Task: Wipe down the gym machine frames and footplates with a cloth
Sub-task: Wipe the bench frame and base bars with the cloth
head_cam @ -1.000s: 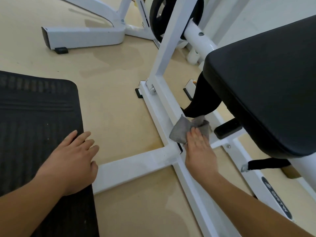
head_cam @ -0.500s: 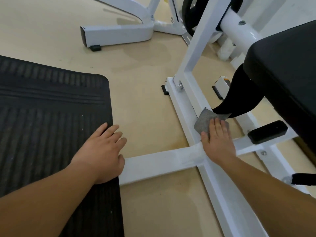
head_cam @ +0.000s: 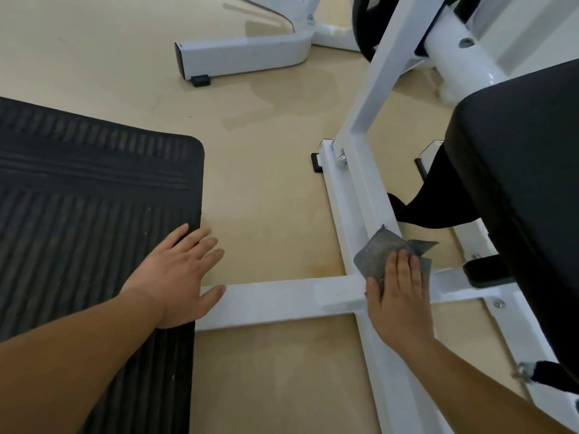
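Head view: cloth (head_cam: 377, 253) atop frame (head_cam: 282, 300) junction

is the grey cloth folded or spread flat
Folded loosely: the grey fabric cloth shows overlapping layers and a corner sticking out, pressed on the white metal rail by the right hand.

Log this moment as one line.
phase: frame wipe | right hand: flat, pressing grey fabric cloth on white metal machine frame at cross-joint | left hand: flat on black ribbed rubber mat edge
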Available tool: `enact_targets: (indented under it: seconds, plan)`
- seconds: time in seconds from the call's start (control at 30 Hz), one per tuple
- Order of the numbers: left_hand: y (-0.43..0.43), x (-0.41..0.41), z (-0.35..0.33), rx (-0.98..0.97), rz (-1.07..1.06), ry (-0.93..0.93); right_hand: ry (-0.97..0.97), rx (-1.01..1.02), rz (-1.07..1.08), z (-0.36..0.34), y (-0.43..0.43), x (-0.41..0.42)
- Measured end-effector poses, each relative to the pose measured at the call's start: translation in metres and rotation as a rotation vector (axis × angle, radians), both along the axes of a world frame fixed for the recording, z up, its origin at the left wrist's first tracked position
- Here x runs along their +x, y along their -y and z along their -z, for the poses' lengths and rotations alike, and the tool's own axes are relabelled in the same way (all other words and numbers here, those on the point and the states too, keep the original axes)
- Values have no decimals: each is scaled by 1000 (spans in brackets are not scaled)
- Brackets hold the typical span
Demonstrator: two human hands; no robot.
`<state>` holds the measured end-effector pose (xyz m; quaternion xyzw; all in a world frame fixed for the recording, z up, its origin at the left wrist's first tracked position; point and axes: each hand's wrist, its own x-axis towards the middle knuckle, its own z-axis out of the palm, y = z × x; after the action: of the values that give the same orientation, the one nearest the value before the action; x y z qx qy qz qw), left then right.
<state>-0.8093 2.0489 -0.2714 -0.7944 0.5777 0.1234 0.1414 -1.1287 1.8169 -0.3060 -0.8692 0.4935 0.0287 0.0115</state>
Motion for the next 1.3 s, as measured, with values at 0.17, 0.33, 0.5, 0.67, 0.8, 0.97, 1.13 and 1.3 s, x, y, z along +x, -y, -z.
enact_targets:
  seconds: [0.17, 0.33, 0.5, 0.67, 0.8, 0.97, 1.13, 1.3]
  plan:
    - [2, -3, 4, 18, -31, 37, -11, -79, -97, 4, 23, 18]
    - [52, -49, 17, 21, -32, 1, -3, -66, -119, 4, 17, 17]
    - [93, -83, 62, 141, 11, -296, -10, -36, -153, 2, -3, -7]
    - [95, -76, 101, 76, 2, -231, 5, -91, -182, 7, 10, -2]
    - [88, -74, 120, -56, -28, -244, -40, -104, -211, 7, 36, 34]
    - [88, -69, 123, -136, -98, -346, -36, -54, -159, -1, 80, 84]
    - [91, -64, 114, -110, -212, -510, -46, -116, -100, 1, 92, 113]
    - [94, -62, 110, -166, -378, -533, -152, -112, -97, 1, 127, 143]
